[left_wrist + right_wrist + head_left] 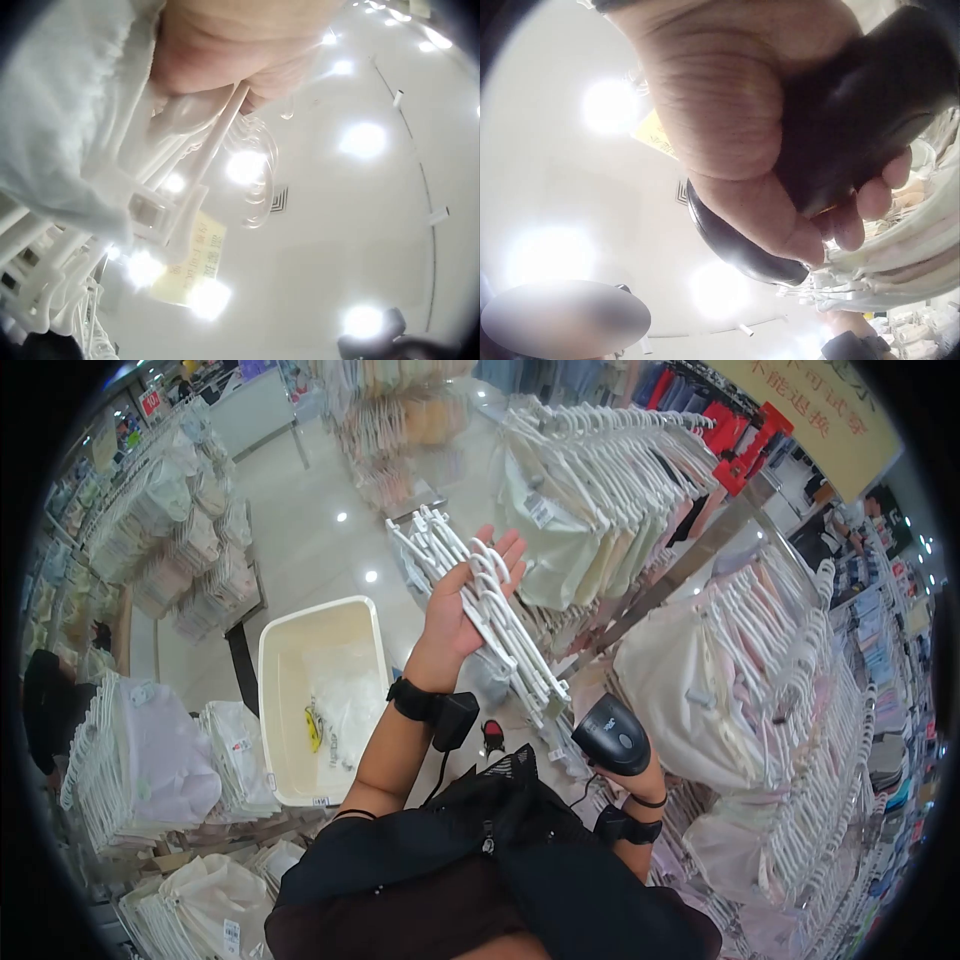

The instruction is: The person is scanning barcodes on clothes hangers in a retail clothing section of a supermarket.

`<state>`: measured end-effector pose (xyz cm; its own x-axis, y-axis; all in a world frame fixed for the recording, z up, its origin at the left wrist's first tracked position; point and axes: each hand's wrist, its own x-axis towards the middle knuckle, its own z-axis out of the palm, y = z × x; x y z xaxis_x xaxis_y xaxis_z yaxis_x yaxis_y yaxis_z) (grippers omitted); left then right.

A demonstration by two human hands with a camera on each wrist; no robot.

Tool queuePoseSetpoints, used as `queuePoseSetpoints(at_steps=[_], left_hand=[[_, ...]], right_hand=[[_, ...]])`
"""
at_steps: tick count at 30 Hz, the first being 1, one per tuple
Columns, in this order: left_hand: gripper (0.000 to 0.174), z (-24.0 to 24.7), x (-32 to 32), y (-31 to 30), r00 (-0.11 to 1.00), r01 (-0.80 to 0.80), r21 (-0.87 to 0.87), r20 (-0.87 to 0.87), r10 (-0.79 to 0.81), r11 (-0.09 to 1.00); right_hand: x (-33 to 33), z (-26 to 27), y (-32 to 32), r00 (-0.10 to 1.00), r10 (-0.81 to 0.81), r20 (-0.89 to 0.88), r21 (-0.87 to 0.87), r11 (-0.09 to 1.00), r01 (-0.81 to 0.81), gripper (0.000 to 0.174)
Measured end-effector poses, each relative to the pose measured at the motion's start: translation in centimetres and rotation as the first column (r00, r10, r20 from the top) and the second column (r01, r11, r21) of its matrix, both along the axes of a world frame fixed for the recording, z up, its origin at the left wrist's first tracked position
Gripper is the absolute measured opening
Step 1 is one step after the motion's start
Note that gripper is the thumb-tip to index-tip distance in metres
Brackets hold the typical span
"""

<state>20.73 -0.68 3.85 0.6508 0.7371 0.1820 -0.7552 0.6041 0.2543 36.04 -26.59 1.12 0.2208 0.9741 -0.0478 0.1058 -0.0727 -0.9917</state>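
Observation:
My left hand (450, 622), palm turned up, holds several white clip hangers (508, 635) between thumb and fingers. Their hooks lie across the palm, and the bars slant down toward the right. Pale fabric (64, 112) hangs from the hanger clips in the left wrist view. A black barcode scanner (612, 735) sits in my right hand (648, 778), close to the lower end of the hangers. In the right wrist view, the thumb and fingers wrap round the scanner's dark body (855, 120).
A cream plastic tub (288, 650) with clear plastic and a yellow item inside stands at left. Racks of pale garments on white hangers (590, 490) rise ahead and on the right (680, 690). More hanging garments (165, 750) fill the left. A yellow sign (815, 420) hangs at upper right.

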Motion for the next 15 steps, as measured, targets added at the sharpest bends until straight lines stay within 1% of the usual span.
queuePoseSetpoints(at_steps=[2, 3, 4, 6, 7, 8, 10, 11, 13, 15], left_hand=[[0.055, 0.1, 2.1, 1.9, 1.000, -0.005, 0.014, -0.020, 0.005, 1.000], [0.054, 0.2, 3.2, 2.8, 0.999, -0.006, 0.046, -0.038, 0.008, 0.999], [0.054, 0.4, 4.2, 3.8, 0.998, -0.006, 0.077, -0.056, 0.010, 0.997], [0.054, 1.0, 6.1, 5.5, 0.998, -0.005, 0.084, -0.055, 0.009, 0.996], [0.054, 1.4, 6.9, 6.3, 0.998, -0.009, 0.083, -0.057, 0.014, 0.996], [0.055, 1.5, 7.6, 7.0, 0.998, -0.015, 0.081, -0.058, 0.020, 0.997], [0.056, 1.5, 8.7, 8.4, 0.999, -0.013, 0.083, -0.044, 0.016, 0.996], [0.055, 1.6, 9.1, 8.9, 1.000, 0.016, 0.067, 0.005, -0.017, 0.998], [0.053, 1.7, 9.5, 9.9, 0.995, 0.060, 0.044, 0.073, -0.063, 0.997], [0.053, 1.7, 9.7, 10.3, 0.994, 0.074, 0.044, 0.079, -0.077, 0.996]], right_hand=[[1.3, 0.0, 1.5, 0.997, 0.009, -0.075, 0.031, 1.000, -0.007, 0.056], [1.9, 0.0, 2.2, 0.997, -0.022, -0.077, 0.045, 0.999, 0.025, 0.052], [2.6, 0.2, 3.0, 0.997, -0.021, -0.076, 0.050, 0.998, 0.025, 0.052], [4.0, 1.1, 4.5, 0.997, 0.023, 0.073, 0.111, 0.993, -0.031, 0.045], [4.3, 1.4, 5.4, 0.990, -0.023, 0.141, 0.165, 0.986, -0.001, 0.037], [5.1, 1.3, 6.0, 0.990, -0.022, 0.143, 0.163, 0.987, -0.002, 0.037], [6.7, 0.6, 7.3, 0.994, 0.068, 0.090, 0.209, 0.974, -0.086, 0.035], [8.0, -0.6, 7.6, 0.990, 0.113, 0.087, 0.233, 0.964, -0.131, 0.034], [8.6, 0.0, 8.8, 0.990, 0.127, 0.065, 0.208, 0.968, -0.138, 0.035], [9.2, -0.2, 9.7, 0.989, 0.140, 0.040, 0.180, 0.973, -0.145, 0.036]])
